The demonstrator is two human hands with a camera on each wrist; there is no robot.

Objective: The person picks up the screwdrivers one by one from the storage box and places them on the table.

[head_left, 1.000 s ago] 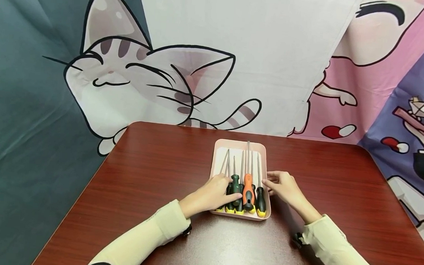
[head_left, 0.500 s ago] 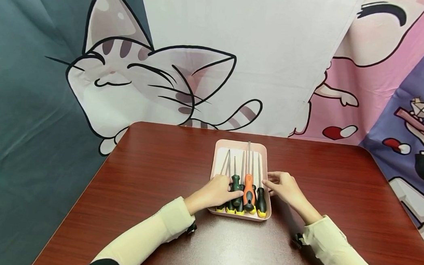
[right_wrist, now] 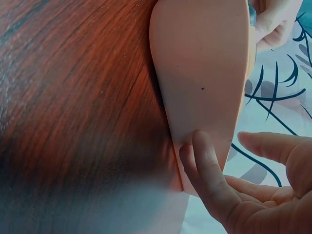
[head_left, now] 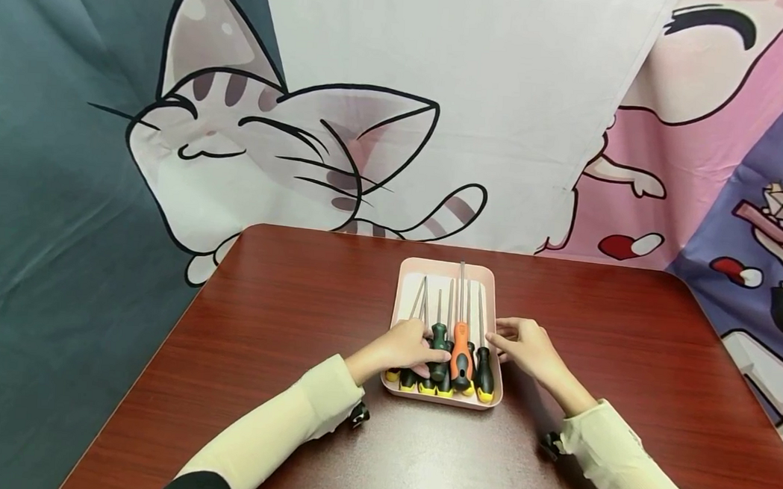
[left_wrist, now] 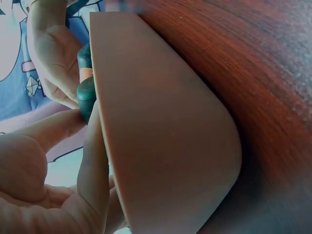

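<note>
A pink tray (head_left: 409, 269) holds several screwdrivers, their handles toward the near edge. My left hand (head_left: 395, 347) reaches over the tray's left side, thumb and fingers pinching the dark green screwdriver (head_left: 439, 337); the left wrist view shows fingertips at that green handle (left_wrist: 87, 92) above the rim. Just right of it lies an orange-and-black screwdriver (head_left: 460, 338), and a black one with a yellow end (head_left: 484, 370) is at the right. My right hand (head_left: 526, 348) rests its fingers on the tray's right outer wall (right_wrist: 200, 73), thumb raised apart from the rim.
The tray stands on a reddish-brown wooden table (head_left: 294, 291). Behind the table hangs a cloth backdrop (head_left: 493, 116) with a cartoon cat and other printed figures.
The fingers of my left hand have shifted slightly to the right at the green handle, and another yellow handle end shows at the tray's near left corner. My right hand holds its place.
</note>
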